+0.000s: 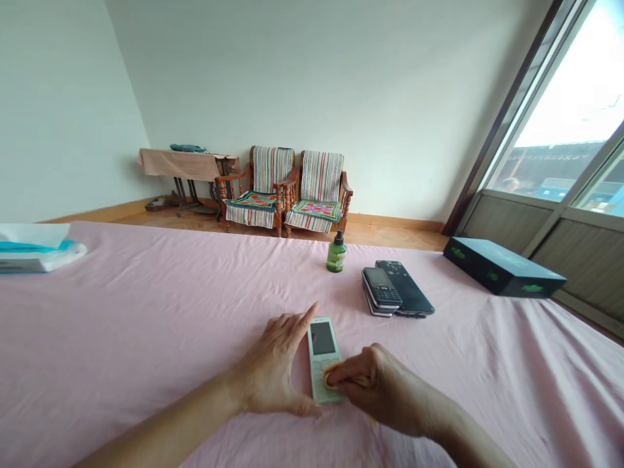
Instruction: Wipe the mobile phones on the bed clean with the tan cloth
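A white keypad phone [323, 339] lies face up on the pink cloth [205, 292], its dark screen toward the far end. My left hand [275, 364] is beside its left edge, thumb and fingers spread apart around that side. My right hand [385, 387] is closed on a yellowish cloth [359, 380], mostly hidden in the fingers, and presses it on the phone's keypad. The lower right part of the phone is covered by these fingers.
Beyond the phone stands a green bottle [336, 252]. Stacked phones [383, 289] rest against a larger dark phone [407, 292] to the right. A black box [504, 266] sits farther right, a white and blue packet [43, 255] far left. Two chairs [319, 179] stand behind.
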Action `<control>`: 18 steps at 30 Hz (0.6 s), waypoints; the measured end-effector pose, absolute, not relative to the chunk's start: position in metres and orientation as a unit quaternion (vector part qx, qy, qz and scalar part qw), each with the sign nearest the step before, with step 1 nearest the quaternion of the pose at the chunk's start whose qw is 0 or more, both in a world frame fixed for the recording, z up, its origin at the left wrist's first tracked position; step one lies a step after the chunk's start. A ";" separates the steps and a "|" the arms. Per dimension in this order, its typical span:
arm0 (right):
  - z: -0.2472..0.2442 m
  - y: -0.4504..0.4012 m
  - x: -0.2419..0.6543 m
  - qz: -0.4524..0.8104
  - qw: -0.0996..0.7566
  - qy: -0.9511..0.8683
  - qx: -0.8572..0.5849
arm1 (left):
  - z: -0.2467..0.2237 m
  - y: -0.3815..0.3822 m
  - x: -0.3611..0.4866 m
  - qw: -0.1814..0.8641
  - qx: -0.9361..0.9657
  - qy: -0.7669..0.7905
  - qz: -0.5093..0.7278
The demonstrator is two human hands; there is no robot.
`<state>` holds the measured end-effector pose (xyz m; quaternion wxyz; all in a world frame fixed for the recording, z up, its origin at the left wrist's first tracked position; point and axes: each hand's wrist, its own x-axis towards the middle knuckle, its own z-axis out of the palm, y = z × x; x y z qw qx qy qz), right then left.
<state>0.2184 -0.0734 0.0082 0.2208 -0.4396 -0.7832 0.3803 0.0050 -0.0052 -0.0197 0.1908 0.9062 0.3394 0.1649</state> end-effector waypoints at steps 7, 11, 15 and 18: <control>0.008 -0.073 0.230 0.388 0.210 -0.763 -0.472 | -0.018 -0.006 0.004 0.196 0.905 0.345 0.155; 0.006 -0.074 0.215 0.366 0.224 -0.789 -0.439 | -0.016 -0.007 0.005 0.194 0.904 0.343 0.163; 0.006 -0.073 0.213 0.354 0.227 -0.795 -0.437 | -0.017 -0.006 0.005 0.184 0.907 0.340 0.169; 0.009 -0.072 0.223 0.358 0.222 -0.782 -0.458 | -0.017 -0.005 0.004 0.183 0.908 0.341 0.162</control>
